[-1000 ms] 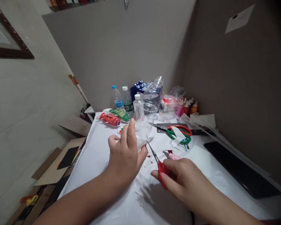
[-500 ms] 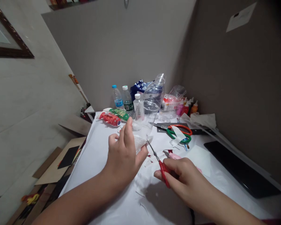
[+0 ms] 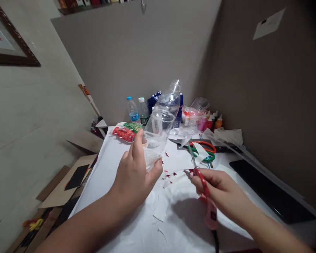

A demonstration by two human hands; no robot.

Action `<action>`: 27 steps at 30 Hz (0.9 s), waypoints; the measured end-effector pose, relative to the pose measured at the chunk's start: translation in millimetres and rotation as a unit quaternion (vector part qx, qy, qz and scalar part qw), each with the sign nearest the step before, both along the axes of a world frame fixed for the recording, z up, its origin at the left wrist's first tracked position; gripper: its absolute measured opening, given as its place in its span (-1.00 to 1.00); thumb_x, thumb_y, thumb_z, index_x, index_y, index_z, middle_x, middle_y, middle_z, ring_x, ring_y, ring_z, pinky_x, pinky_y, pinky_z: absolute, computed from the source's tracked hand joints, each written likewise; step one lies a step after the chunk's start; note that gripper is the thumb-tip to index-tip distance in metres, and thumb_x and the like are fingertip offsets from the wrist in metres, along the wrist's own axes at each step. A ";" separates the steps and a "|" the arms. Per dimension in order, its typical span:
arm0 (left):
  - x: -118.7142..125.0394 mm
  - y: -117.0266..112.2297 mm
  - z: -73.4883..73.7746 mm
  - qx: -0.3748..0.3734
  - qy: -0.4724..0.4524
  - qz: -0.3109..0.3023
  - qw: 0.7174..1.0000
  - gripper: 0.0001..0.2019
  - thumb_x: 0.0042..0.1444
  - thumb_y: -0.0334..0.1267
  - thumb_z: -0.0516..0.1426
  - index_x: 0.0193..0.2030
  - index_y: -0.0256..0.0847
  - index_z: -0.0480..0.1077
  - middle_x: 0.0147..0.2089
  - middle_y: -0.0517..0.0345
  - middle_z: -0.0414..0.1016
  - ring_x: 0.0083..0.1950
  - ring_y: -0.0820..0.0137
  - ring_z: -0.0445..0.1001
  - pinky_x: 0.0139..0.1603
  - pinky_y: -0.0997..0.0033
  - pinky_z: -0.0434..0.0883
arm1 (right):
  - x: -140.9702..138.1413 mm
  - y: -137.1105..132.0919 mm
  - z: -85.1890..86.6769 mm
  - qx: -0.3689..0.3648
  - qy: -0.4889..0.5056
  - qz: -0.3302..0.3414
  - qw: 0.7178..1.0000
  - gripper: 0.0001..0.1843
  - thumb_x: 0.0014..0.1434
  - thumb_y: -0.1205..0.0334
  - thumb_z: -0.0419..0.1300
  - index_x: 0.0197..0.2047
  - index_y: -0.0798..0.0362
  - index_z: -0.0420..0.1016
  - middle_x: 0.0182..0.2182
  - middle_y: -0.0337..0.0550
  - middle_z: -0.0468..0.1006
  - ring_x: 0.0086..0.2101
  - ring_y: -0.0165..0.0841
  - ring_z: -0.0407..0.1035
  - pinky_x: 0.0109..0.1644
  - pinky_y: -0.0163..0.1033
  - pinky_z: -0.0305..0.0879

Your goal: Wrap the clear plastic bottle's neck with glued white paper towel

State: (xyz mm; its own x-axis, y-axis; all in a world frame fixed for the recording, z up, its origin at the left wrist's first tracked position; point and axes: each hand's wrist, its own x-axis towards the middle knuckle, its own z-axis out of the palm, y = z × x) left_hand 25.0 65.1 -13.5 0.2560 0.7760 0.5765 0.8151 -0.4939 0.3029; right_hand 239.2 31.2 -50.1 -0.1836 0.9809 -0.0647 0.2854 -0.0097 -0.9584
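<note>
My left hand (image 3: 137,172) is closed round the lower end of a clear cut plastic bottle (image 3: 165,109), which tilts with its neck up and to the right. White textured material (image 3: 150,157) shows at the held end, by my thumb. In my right hand (image 3: 213,181) are small red-handled scissors (image 3: 202,181), blades pointing up and apart from the bottle. A pale clear scrap (image 3: 185,140) appears by the blade tips; whether it touches them I cannot tell. Beneath that hand lies a pink glue gun (image 3: 211,213) with a dark cord.
Green-and-orange-handled scissors (image 3: 205,159) lie past my right hand, near a black flat panel (image 3: 268,189). At the back stand small bottles (image 3: 133,110), paint bottles (image 3: 218,122) and a blue bag (image 3: 183,102). Red and green fish-like pieces (image 3: 123,134) sit back left. Red scraps (image 3: 167,154) dot the white cloth.
My right hand with the small scissors has moved right, away from the bottle, and the blades now point more upward. The left hand and the bottle have shifted slightly left.
</note>
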 end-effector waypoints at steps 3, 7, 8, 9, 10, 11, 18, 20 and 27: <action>-2.7 0.1 5.4 -0.075 -0.040 0.006 0.996 -0.21 0.20 -0.13 0.10 0.44 -0.22 -0.25 0.30 -0.27 0.25 0.27 -0.01 0.31 0.10 0.01 0.40 | 16.4 8.5 -3.1 0.065 -0.141 0.002 0.988 -0.54 0.28 -0.10 -0.08 -0.54 0.01 0.14 -0.58 -0.31 0.28 -0.52 -0.43 0.27 -0.48 -0.38 0.20; -6.2 -1.1 16.6 -0.178 -0.083 -0.001 0.981 -0.21 0.23 0.04 0.06 0.45 -0.14 -0.25 0.41 -0.19 0.09 0.39 -0.04 0.13 0.23 -0.05 0.27 | 44.8 31.7 -8.8 0.101 -0.431 0.013 0.897 -0.57 0.26 -0.03 -0.02 -0.54 0.03 0.31 -0.61 -0.20 0.43 -0.55 -0.36 0.33 -0.54 -0.33 0.03; -6.7 -1.7 19.4 -0.206 -0.091 -0.009 0.974 -0.21 0.23 0.07 0.05 0.45 -0.13 -0.25 0.43 -0.17 0.06 0.41 -0.05 0.08 0.26 -0.06 0.22 | 52.1 39.0 -11.0 0.101 -0.468 -0.005 0.878 -0.63 0.20 0.03 0.08 -0.55 0.03 0.35 -0.62 -0.16 0.44 -0.55 -0.32 0.34 -0.53 -0.30 -0.03; -6.9 -2.4 21.7 -0.234 -0.099 -0.016 0.967 -0.20 0.23 0.09 0.05 0.46 -0.13 -0.25 0.45 -0.15 0.01 0.42 -0.05 0.06 0.29 -0.07 0.18 | 58.9 46.4 -13.3 0.103 -0.498 -0.026 0.861 -0.70 0.17 0.07 0.12 -0.52 0.04 0.40 -0.59 -0.11 0.47 -0.52 -0.28 0.36 -0.52 -0.28 -0.06; -6.8 -3.1 23.4 -0.265 -0.108 -0.025 0.958 -0.19 0.22 0.11 0.05 0.46 -0.12 -0.25 0.47 -0.13 -0.02 0.41 -0.07 0.05 0.30 -0.07 0.15 | 64.9 53.5 -15.6 0.101 -0.524 -0.038 0.845 -0.74 0.15 0.10 0.16 -0.49 0.05 0.45 -0.55 -0.07 0.51 -0.49 -0.25 0.38 -0.51 -0.27 -0.07; -6.3 -4.0 24.5 -0.290 -0.120 -0.033 0.949 -0.18 0.21 0.13 0.05 0.47 -0.09 -0.25 0.47 -0.11 -0.04 0.40 -0.08 0.07 0.29 -0.08 0.14 | 70.1 59.9 -17.7 0.099 -0.545 -0.045 0.831 -0.78 0.14 0.12 0.18 -0.44 0.06 0.49 -0.50 -0.03 0.54 -0.46 -0.22 0.41 -0.50 -0.26 -0.05; -0.4 -7.8 25.5 -0.357 -0.208 -0.060 0.908 -0.20 0.16 0.17 0.09 0.45 -0.08 -0.07 -0.03 -0.02 0.52 -0.06 0.09 0.46 0.07 0.08 0.29 | 83.1 86.7 -26.4 0.064 -0.618 -0.007 0.784 -0.76 0.31 0.12 0.16 -0.09 0.13 0.47 -0.21 -0.14 0.55 -0.28 -0.34 0.47 -0.18 -0.13 0.44; -1.7 -6.8 27.1 -0.387 -0.212 -0.068 0.895 -0.20 0.16 0.17 0.08 0.45 -0.09 -0.09 -0.27 0.11 0.52 -0.24 0.20 0.46 -0.05 0.18 0.33 | 83.7 92.8 -27.4 0.062 -0.618 -0.002 0.784 -0.73 0.31 0.14 0.17 -0.02 0.12 0.45 -0.12 -0.09 0.53 -0.22 -0.32 0.48 -0.15 -0.12 0.46; -16.7 4.8 24.7 -0.495 -0.205 -0.157 0.829 -0.22 0.22 0.11 0.06 0.46 -0.06 -0.18 -0.41 0.26 0.41 -0.31 0.34 0.39 -0.16 0.31 0.31 | 77.2 79.0 -5.3 0.226 -0.542 -0.106 0.802 -0.86 0.28 0.21 0.19 -0.25 0.09 0.52 -0.44 -0.21 0.56 -0.44 -0.37 0.45 -0.37 -0.28 0.32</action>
